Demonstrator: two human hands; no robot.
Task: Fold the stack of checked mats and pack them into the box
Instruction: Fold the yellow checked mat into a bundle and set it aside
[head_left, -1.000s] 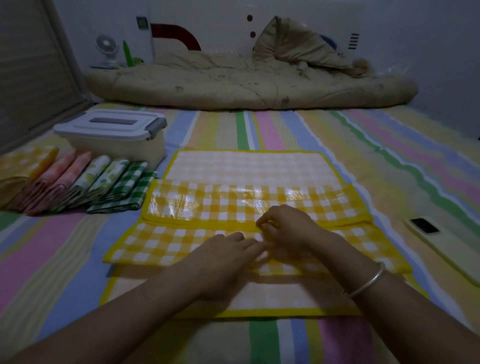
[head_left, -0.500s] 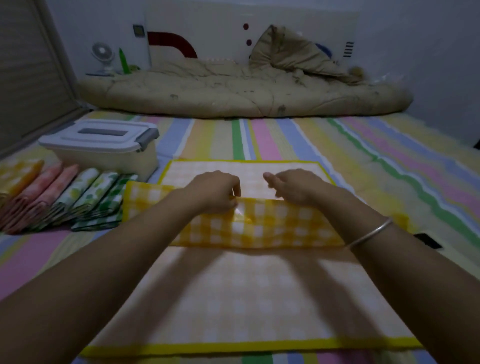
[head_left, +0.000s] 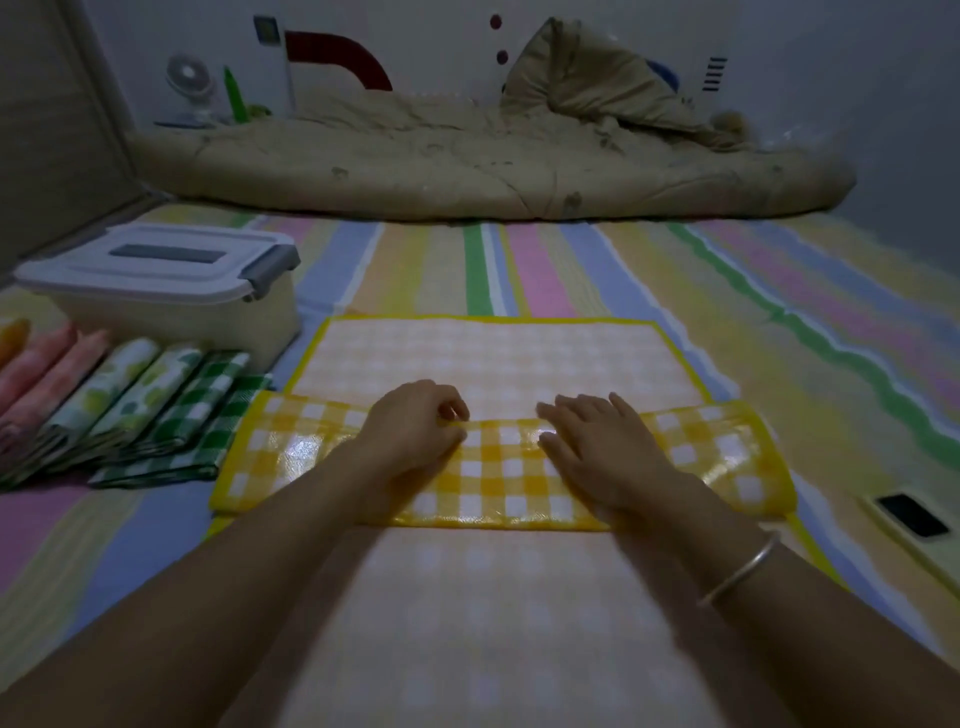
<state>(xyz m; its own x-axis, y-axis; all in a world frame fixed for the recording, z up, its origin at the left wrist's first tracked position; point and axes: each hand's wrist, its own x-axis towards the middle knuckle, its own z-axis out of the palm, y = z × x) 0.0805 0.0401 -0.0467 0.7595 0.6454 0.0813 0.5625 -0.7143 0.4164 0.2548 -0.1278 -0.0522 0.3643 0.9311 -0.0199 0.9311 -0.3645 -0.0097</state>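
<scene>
Mid-fold: the yellow mat (head_left: 498, 467) lies at centre with a folded band across it. The left hand (head_left: 410, 436) curls its fingers on the band's far edge, seemingly pinching it. The right hand (head_left: 597, 447) presses flat, fingers straight. Next, likely, another turn toward 12 o'clock, keeping the edges square. The box (head_left: 171, 312) waits at 10 o'clock, lid on.

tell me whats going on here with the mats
A person is folding a yellow checked mat spread on a striped sheet. Part of it is folded into a band across the middle. The left hand is curled at the band's far edge and seems to pinch it, while the right hand lies flat on the band. Other folded mats lie in a row to the left, beside the box, whose lid is on.
</scene>
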